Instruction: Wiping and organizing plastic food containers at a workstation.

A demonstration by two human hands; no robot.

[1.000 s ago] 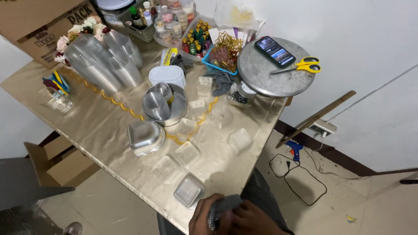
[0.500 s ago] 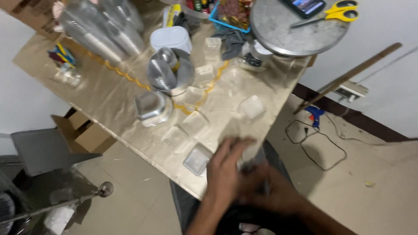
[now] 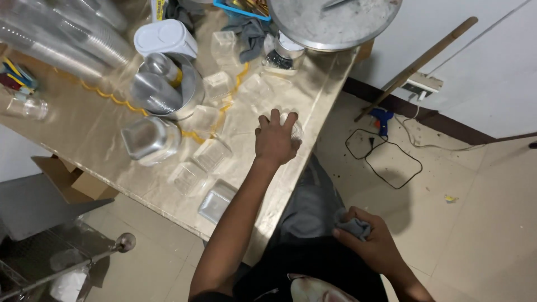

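Left hand [image 3: 275,140] reaching out over worktop [image 3: 72,134], fingers curled down on small clear plastic container [image 3: 295,130] near right edge, gripping it from above. Container mostly hidden under palm, sitting apart from other clear containers [image 3: 211,154] lying toward front edge. Best approach probably: keeping grip light, thin plastic likely crushing easily; lifting straight up to avoid nudging neighbours. Right hand [image 3: 369,243] hanging low off the table, fingers closed on grey cloth [image 3: 353,228]. Worktop covered w/ shiny gold-ish sheet, cluttered: metal tins [image 3: 148,137], steel bowl [image 3: 168,84], stacked clear cups [image 3: 61,39] at back-left corner, round metal tray [image 3: 335,22] at back-right. Tiled floor, blue glue gun [image 3: 382,118] w/ black cable [image 3: 386,165], white wall.
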